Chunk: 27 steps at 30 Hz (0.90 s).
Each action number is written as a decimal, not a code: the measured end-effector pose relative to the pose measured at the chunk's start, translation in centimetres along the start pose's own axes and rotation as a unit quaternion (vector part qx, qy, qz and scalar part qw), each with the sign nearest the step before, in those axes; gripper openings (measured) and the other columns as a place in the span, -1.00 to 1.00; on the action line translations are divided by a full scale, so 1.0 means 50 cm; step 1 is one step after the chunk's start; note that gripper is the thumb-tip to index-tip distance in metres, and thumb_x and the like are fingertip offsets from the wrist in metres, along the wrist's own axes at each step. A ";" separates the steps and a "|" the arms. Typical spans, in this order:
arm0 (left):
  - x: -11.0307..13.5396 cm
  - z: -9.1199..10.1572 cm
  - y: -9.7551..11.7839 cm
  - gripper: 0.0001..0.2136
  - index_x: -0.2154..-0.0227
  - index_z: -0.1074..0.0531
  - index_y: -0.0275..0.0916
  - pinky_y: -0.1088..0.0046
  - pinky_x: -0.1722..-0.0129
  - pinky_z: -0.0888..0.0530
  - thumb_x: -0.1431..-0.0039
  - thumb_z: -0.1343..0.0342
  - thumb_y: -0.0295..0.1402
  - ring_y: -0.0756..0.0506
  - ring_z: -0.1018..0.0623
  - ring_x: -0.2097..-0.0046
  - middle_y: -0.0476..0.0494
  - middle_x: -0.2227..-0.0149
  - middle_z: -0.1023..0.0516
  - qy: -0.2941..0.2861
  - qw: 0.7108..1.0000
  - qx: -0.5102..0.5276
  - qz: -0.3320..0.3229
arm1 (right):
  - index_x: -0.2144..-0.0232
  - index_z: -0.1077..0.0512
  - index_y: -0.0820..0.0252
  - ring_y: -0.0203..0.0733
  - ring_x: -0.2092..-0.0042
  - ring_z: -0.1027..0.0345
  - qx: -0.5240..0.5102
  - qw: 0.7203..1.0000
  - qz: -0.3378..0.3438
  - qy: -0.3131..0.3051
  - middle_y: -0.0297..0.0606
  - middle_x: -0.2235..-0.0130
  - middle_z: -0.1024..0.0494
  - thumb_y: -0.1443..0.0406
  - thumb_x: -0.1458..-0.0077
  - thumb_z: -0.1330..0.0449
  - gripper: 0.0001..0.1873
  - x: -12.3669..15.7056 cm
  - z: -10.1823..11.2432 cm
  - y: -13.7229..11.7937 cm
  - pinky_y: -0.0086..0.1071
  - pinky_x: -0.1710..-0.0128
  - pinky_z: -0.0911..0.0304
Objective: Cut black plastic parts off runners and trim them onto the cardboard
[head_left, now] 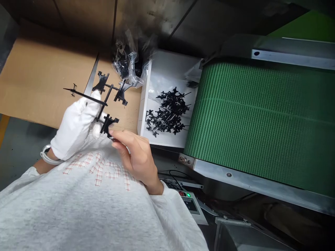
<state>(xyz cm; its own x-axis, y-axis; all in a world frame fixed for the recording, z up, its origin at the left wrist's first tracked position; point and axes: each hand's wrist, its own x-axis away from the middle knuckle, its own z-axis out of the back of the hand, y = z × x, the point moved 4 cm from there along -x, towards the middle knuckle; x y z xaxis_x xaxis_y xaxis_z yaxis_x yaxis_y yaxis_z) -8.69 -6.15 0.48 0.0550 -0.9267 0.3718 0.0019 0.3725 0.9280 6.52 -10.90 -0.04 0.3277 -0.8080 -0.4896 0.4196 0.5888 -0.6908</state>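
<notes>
My left hand (75, 127), in a white glove, is closed round the stem of a black plastic moulded frame (106, 94) with several small parts on its branches. It holds the frame up over a cardboard box (39, 76). My bare right hand (133, 153) pinches the lowest part of that frame (108, 123) between thumb and fingertips. Both hands are close to my chest, above my grey sweatshirt.
A white tray (164, 66) to the right holds a pile of black plastic frames (167, 111). A clear bag of black parts (128, 62) lies behind. A green ribbed conveyor belt (261, 118) fills the right side, and a control box with red and green buttons (188, 200) sits below it.
</notes>
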 end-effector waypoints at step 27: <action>-0.057 -0.024 -0.092 -0.81 0.34 -0.19 -0.11 0.42 0.42 -0.38 -0.32 0.00 -0.16 -0.06 -0.46 0.53 0.10 0.58 -0.38 0.026 0.960 -0.260 -0.101 | 0.53 -0.25 0.09 -0.41 0.58 0.03 -0.287 0.853 -0.419 0.120 -0.56 0.62 -0.15 0.05 -0.11 -0.27 -0.63 0.011 -0.101 0.178 -0.48 0.56 0.01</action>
<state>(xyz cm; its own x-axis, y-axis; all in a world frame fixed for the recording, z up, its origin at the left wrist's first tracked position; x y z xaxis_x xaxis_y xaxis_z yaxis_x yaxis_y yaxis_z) -7.66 -5.17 -4.86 0.0499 -0.9839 0.1718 0.5155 0.1727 0.8393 6.18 -6.21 -9.13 -0.0958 -0.9620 0.2558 -0.0838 -0.2483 -0.9651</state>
